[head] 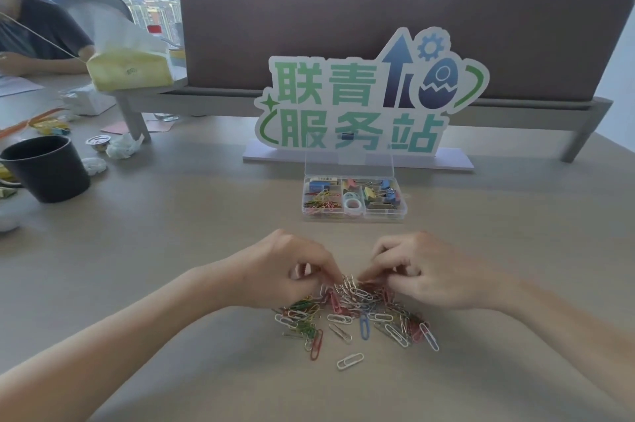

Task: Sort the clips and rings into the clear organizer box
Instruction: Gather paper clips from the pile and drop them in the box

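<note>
Both hands work at the far edge of a loose pile of paper clips [357, 315] on the tan desk [192, 249]. The left hand [285, 267] has its fingers curled down, thumb and forefinger pinching a small bunch of silver clips at the top of the pile. The right hand [422, 270] mirrors it, fingers curled and fingertips pinching into the clips just beside the left hand's pinch; exactly which clips it holds cannot be told. The two pinches nearly meet over the middle of the pile.

Nearer the person than the grip, the pile spreads out in white, silver, red, green, yellow and blue; a blue clip [364, 327] lies just below the pinch, a red clip [316, 344] lower to the left, and a lone white clip [349, 360] sits apart at the near edge.

Beyond the grip, well apart from the hands, stands the clear organizer box [402, 212] with its lid [348, 164] raised. Its left compartments hold coloured paper clips, the middle holds pastel rings [354, 204], and the right side holds binder clips [381, 193]. Behind the box stands a cut-out sign [360, 105] with green characters. Far to the left of the grip sits a dark cup [44, 167]
</note>
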